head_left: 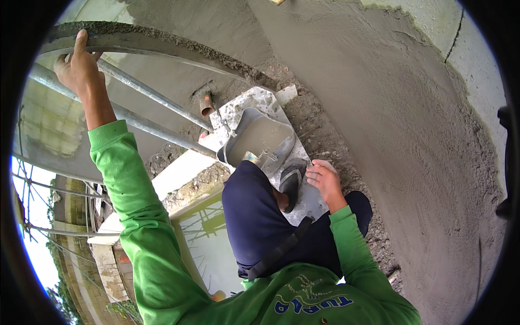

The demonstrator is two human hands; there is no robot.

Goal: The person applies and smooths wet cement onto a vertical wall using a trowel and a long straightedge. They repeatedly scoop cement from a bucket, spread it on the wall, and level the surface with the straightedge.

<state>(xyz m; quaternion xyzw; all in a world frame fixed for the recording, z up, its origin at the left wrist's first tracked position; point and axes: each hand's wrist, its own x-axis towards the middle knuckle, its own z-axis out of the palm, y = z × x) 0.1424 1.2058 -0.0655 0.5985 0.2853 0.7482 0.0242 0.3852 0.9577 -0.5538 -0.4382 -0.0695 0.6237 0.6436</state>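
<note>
Raised at the upper left, my left hand (81, 67) is closed around a long straightedge (162, 46), its thumb over the edge. Wet mortar coats the bar's upper edge, and its far end reaches toward the foot of the plastered wall. My right hand (324, 181) is above my right thigh with its fingers loosely bent and apart; nothing shows in it. Ahead of my knees a dark bucket (222, 154) holds grey, murky water. Some tool or brush-like item (265, 156) shows inside it, too unclear to name. My sandalled foot (291, 184) is beside the bucket.
A curved wall of fresh grey plaster (390, 124) rises on the right. The bucket stands on a splattered white board (257, 100). Metal pipes (157, 95) slant across the left, near a short rusty pipe (206, 104). Greenish water (208, 244) lies below, with scaffolding (59, 187) at far left.
</note>
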